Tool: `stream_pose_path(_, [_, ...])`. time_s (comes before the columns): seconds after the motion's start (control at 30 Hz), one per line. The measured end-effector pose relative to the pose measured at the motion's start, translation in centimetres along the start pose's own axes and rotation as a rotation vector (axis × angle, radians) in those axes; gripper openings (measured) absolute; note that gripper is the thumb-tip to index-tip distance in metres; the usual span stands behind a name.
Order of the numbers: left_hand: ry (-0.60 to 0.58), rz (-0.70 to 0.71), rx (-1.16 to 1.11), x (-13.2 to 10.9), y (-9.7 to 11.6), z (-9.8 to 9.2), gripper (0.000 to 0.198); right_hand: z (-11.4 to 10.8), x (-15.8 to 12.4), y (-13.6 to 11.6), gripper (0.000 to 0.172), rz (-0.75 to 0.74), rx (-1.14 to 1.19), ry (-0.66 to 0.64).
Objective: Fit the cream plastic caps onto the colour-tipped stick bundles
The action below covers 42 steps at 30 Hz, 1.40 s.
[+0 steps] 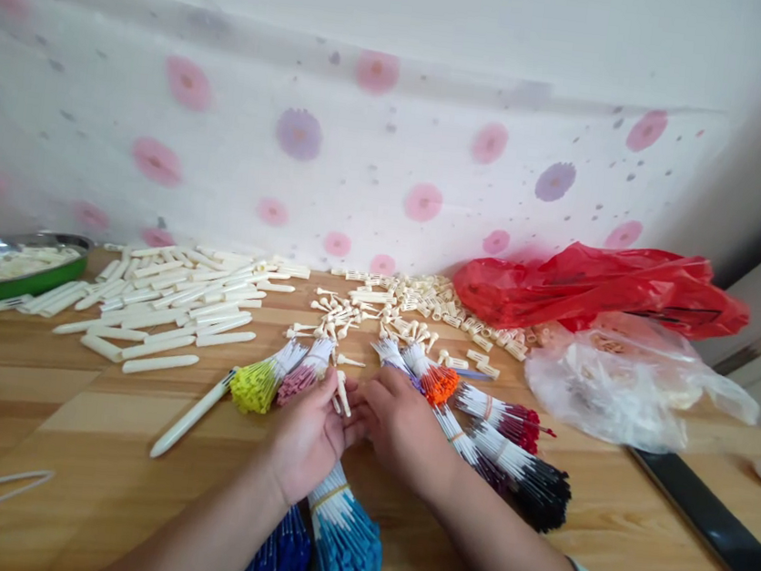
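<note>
My left hand (309, 438) is closed, with small cream plastic pen parts (342, 394) held up at the thumb and fingers. My right hand (402, 425) meets it, its fingers curled together at the left fingertips; what they grip, if anything, is hidden. Beneath the hands lie a light blue bundle of pen refills (347, 547) and a dark blue bundle (280, 560). Yellow (253, 387) and pink (297, 384) bundles are left of the hands. Orange (439, 385), dark red (521, 427) and black (542, 495) bundles lie to the right. A cream pen barrel (190, 417) holds several dark tips.
Cream pen barrels (173, 294) are piled at the back left beside a green-rimmed bowl (29, 293). Small knobbed parts (342, 313) and short clipped pieces (413, 294) are scattered behind. A red bag (600, 288), clear bag (616, 386) and black strip (704, 519) are right.
</note>
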<state>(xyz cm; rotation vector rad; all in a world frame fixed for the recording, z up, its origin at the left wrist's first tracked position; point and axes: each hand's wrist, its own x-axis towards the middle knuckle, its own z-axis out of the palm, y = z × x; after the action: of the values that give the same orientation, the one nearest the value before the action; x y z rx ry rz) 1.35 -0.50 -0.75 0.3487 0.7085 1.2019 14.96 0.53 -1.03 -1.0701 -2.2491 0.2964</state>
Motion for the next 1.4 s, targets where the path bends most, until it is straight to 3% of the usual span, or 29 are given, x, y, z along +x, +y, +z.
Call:
stream_pose_path(0.13, [-0.059,0.016,0.276,-0.2,0.9,-0.2,0.019,-1.2,0.3,0.7,0.008,0.212,0.309,0.173])
stream_pose_path(0.33, [-0.131,0.02,0.473,-0.1,1.3,-0.9,0.024,-1.8,0.4,1.4,0.013,0.1,0.654,0.158])
stream_pose_path(0.47, [-0.192,0.026,0.482,0.0,1.1,-1.2,0.024,-1.3,0.4,1.4,0.014,0.183,0.856,0.181])
stream_pose_path(0.6, [-0.245,0.062,0.61,-0.1,1.2,-1.4,0.026,-1.8,0.4,1.2,0.016,0.075,0.674,0.226])
stream_pose_path(0.77, [-0.164,0.208,0.985,0.0,1.6,-2.0,0.036,-2.6,0.4,1.0,0.019,-0.035,0.553,0.239])
stream_pose_path(0.93, [-0.159,0.277,1.099,0.4,1.7,-2.5,0.037,-2.4,0.3,1.0,0.02,-0.125,0.511,0.234])
stream_pose_path(1.23, [-0.145,0.42,1.231,0.3,1.6,-1.2,0.032,-1.5,0.2,0.3,0.033,0.075,0.087,0.194])
stream_pose_path(1.33, [-0.118,0.388,1.199,0.3,1.6,-1.4,0.029,-1.5,0.2,0.4,0.033,0.07,0.113,0.178])
stream_pose_path(1.4, [-0.039,0.342,1.099,0.4,1.6,-1.9,0.029,-1.6,0.2,0.6,0.027,0.016,0.196,0.164])
